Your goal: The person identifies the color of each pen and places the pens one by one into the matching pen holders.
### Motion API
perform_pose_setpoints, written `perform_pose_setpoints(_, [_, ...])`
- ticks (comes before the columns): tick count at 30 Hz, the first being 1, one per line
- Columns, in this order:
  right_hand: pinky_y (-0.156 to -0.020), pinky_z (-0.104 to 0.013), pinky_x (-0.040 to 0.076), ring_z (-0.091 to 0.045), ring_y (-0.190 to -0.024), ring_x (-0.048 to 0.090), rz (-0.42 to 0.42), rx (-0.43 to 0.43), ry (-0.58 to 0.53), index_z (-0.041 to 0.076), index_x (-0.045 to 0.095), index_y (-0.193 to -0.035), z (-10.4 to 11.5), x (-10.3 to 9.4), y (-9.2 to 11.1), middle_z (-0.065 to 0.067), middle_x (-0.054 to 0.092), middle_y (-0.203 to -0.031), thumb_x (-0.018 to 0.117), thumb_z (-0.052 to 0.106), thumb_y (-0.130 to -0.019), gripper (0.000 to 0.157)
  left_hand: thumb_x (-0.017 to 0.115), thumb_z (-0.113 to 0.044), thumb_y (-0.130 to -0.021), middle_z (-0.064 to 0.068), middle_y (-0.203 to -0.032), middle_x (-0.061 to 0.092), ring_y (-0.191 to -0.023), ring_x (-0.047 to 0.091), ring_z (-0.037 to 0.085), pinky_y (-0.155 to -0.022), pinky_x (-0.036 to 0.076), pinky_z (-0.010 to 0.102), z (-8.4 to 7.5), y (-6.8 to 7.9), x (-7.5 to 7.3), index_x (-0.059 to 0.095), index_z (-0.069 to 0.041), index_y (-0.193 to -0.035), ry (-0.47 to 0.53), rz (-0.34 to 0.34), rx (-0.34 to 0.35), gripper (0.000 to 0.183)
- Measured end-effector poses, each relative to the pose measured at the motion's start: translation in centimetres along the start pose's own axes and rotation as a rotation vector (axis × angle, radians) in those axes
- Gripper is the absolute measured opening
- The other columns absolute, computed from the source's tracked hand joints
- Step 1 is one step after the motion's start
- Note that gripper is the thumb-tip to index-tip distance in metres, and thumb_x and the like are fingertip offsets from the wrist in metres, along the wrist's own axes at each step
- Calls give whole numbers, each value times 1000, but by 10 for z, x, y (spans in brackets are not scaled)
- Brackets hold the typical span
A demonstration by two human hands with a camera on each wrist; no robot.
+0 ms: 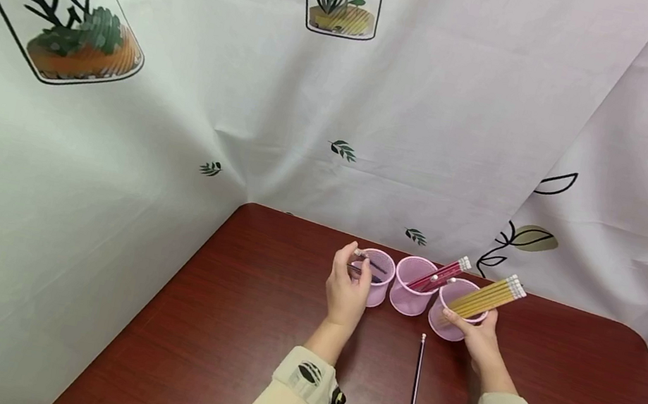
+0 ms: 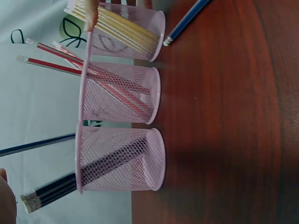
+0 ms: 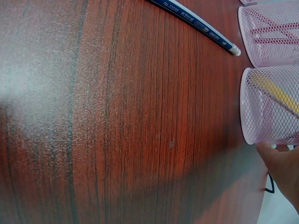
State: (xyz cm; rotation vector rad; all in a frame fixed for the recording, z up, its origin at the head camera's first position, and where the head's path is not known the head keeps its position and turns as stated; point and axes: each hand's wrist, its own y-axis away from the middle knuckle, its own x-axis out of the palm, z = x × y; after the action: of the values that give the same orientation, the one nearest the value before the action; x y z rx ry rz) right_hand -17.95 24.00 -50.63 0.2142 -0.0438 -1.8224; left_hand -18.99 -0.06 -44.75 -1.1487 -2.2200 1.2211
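Observation:
My left hand (image 1: 347,295) is at the left pink mesh pencil cup (image 1: 375,295), thumb and fingers curved about the eraser end of a dark pencil (image 2: 39,144) that slants to the cup's rim. Inside that cup leans a bundle of dark pencils (image 2: 56,191), partly behind the hand in the head view. My right hand (image 1: 481,339) grips the right pink mesh cup (image 1: 444,322), thumb at the rim and the other fingers round the far side. Several yellow pencils (image 1: 485,297) lean in this cup, white erasers up.
Between them stands a middle pink cup (image 1: 408,302) with red pencils (image 1: 439,277). One dark blue pencil (image 1: 415,389) lies on the brown table (image 1: 213,326) in front of the cups. A white patterned cloth (image 1: 409,116) hangs behind the table and on its left.

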Motion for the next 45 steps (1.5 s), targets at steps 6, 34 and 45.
perform_pose_setpoints(6, [-107, -38, 18, -26, -125, 25, -2, -15, 2, 5, 5, -140, -2, 0, 1, -15, 23, -137, 70, 11, -81, 87, 66, 0, -78, 8, -94, 60, -84, 61, 22, -71, 49, 30, 10, 6, -3, 51, -6, -107, -123, 45, 143, 33])
perform_pose_setpoints(34, [-106, -36, 18, -23, -125, 25, -4, 6, -4, 6, 5, -140, 1, 1, 1, -12, 24, -135, 68, 10, -83, 86, 68, 0, -80, 8, -89, 61, -75, 62, 17, -64, 51, 24, 32, 26, -10, 61, -2, -94, -55, 198, 80, 16])
perform_pose_setpoints(45, [-106, -36, 19, -23, -125, 25, 0, 14, -3, 6, 5, -140, 2, 0, 2, -13, 22, -137, 68, 9, -83, 86, 72, 1, -76, 8, -90, 62, -80, 62, 18, -66, 50, 19, 40, 25, -13, 68, -3, -91, -58, 142, 107, 17])
